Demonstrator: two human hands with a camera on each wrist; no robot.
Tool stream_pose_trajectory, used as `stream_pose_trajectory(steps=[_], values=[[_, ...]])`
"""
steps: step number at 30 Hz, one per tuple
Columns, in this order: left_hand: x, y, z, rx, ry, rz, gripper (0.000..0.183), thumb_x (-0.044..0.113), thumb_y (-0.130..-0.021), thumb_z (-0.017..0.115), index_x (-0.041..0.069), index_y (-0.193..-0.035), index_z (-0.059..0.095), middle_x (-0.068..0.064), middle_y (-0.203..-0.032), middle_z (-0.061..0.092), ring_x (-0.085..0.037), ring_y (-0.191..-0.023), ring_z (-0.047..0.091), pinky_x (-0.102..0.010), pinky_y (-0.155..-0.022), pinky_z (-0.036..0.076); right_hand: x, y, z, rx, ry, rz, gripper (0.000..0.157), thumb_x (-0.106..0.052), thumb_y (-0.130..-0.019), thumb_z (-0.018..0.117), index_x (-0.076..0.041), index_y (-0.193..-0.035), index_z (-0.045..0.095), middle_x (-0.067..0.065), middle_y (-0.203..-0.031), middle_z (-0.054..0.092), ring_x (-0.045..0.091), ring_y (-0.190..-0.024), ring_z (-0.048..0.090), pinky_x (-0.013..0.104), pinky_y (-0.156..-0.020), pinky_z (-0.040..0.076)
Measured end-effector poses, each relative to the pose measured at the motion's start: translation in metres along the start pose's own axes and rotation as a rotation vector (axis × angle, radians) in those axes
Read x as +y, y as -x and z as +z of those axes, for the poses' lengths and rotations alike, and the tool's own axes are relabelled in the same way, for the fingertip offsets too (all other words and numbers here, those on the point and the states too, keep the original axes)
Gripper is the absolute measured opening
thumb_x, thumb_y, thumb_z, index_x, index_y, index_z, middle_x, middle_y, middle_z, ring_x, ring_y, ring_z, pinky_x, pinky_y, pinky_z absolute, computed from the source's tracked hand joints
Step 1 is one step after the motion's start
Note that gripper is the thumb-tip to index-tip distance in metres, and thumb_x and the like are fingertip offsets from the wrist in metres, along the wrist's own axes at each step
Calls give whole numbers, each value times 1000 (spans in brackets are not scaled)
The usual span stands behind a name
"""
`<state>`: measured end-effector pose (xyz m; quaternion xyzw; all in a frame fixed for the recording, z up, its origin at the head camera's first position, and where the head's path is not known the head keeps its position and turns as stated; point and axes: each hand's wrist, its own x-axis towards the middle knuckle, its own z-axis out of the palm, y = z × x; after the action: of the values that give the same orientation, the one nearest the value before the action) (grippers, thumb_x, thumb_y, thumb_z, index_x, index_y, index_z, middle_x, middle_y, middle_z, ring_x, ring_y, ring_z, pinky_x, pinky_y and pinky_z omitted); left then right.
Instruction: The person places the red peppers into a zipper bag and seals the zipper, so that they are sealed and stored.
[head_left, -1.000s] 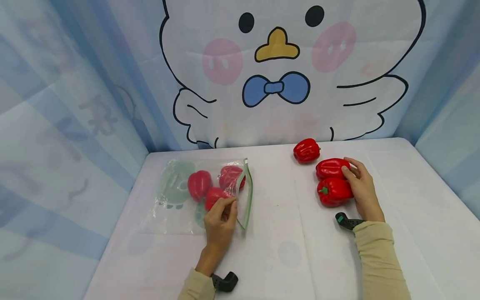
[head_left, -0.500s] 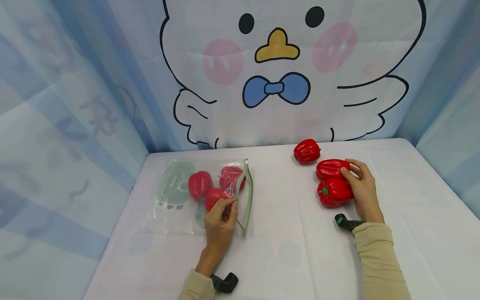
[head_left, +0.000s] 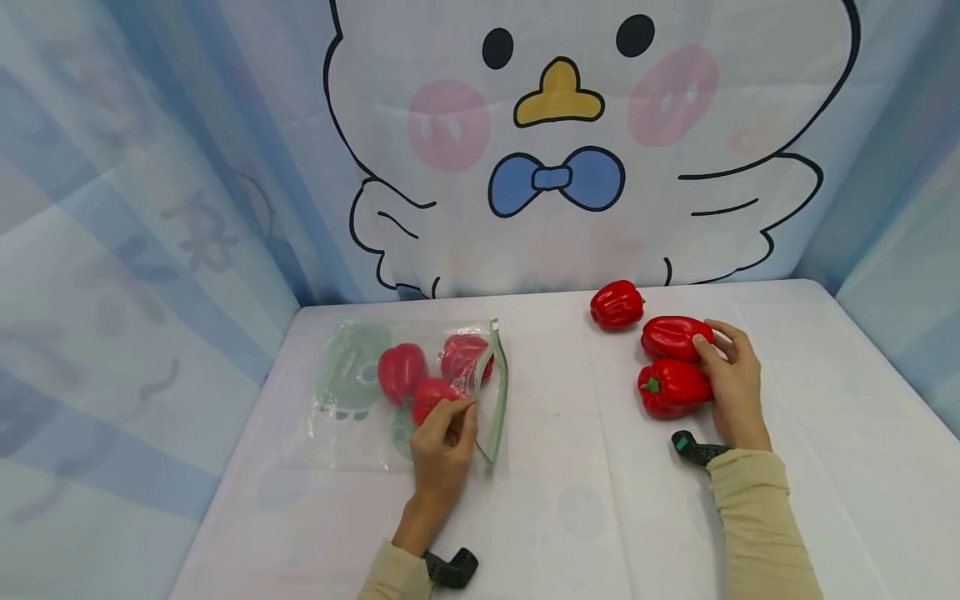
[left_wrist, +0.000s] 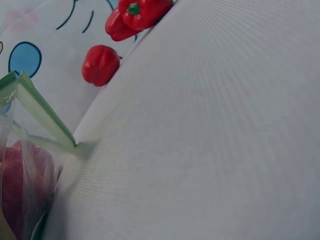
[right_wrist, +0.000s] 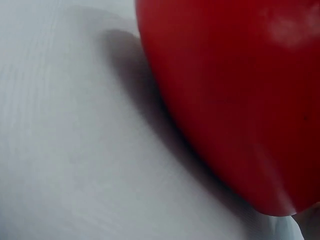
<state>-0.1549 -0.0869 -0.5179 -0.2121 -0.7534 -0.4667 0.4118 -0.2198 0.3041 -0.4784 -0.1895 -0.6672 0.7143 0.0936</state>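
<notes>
My left hand (head_left: 444, 450) pinches the edge of a clear zip bag (head_left: 330, 446) beside its green-lined mouth. Inside the bag lie a red bell pepper (head_left: 402, 372), a second one partly behind my fingers, and a third near the opening. On the right, my right hand (head_left: 735, 383) holds the end of another bell pepper (head_left: 675, 337) between thumb and fingers. Touching it on the near side is a bell pepper with a green stem (head_left: 671, 388). The left wrist view shows the bag's green zip strip (left_wrist: 47, 110), parted. A red pepper (right_wrist: 235, 100) fills much of the right wrist view.
One more red pepper (head_left: 617, 305) sits near the back edge of the white table (head_left: 555, 517). Behind the table hangs a cloth (head_left: 555, 250) printed with a cartoon face. Light-blue curtains (head_left: 135, 250) close off both sides.
My right hand and the pepper it holds have shifted slightly right and turned a little against the stemmed pepper. The left hand and the bag keep their place.
</notes>
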Motion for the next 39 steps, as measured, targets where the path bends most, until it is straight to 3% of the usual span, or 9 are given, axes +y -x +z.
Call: stream_pose_trajectory(steps=[9, 20, 30, 39], values=[[-2, 1, 0, -3, 4, -3, 22, -10, -86, 75, 0, -106, 75, -5, -78, 64, -11, -64, 54, -13, -58, 47, -10, 5, -3, 25, -87, -98, 59, -31, -101, 68, -25, -155, 44, 2, -159, 40, 10, -129, 48, 8, -92, 52], [1, 0, 0, -3, 7, 0, 23, -12, -84, 75, -2, -105, 74, -5, -78, 64, -11, -64, 54, -13, -57, 46, -29, 13, 5, -3, -76, -169, 59, -30, -101, 68, -25, -155, 45, 4, -165, 37, 13, -134, 45, 7, -92, 52], [2, -1, -1, 14, -11, 6, 20, -9, -86, 75, -1, -104, 75, -5, -77, 65, -11, -64, 54, -14, -57, 47, -38, 23, 23, -81, 51, -213, 59, -38, -101, 67, -31, -155, 45, 8, -166, 35, 10, -130, 49, 4, -88, 50], [2, -1, 0, 15, 5, 4, 23, -12, -83, 76, -2, -104, 74, -6, -77, 65, -12, -64, 54, -14, -58, 47, -36, 28, 42, -150, 210, -269, 57, -41, -105, 60, -29, -157, 42, 10, -162, 40, 14, -132, 48, 5, -90, 50]])
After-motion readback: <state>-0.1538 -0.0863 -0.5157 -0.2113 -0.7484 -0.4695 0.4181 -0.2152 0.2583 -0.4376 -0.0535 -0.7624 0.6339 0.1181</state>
